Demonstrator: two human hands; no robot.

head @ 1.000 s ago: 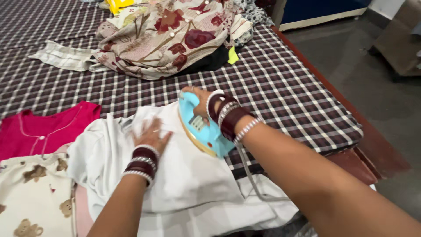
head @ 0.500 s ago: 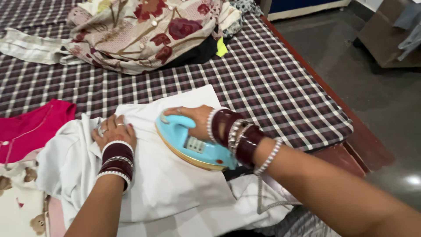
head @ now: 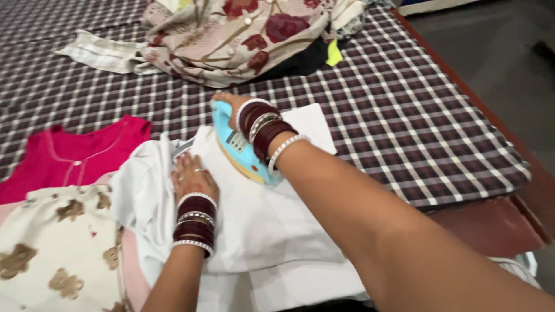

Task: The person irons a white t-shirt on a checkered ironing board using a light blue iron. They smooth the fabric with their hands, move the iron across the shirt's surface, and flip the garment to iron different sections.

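Observation:
A white garment (head: 260,225) lies spread on a checked bed sheet (head: 404,110). My right hand (head: 231,104) grips the handle of a light blue clothes iron (head: 240,147) that rests on the far part of the white cloth. My left hand (head: 193,179) lies flat, fingers spread, on the cloth's left side, just beside the iron. Both wrists carry dark red and white bangles.
A pink top (head: 75,156) and a cream cloth with brown bear prints (head: 52,248) lie at the left. A heap of floral fabric (head: 243,34) sits at the back. The bed's red-brown edge (head: 491,219) and grey floor (head: 509,58) are at the right.
The iron has slid away from me toward the far edge of the white cloth. My left hand stays pressed on the cloth. The camera view has shifted.

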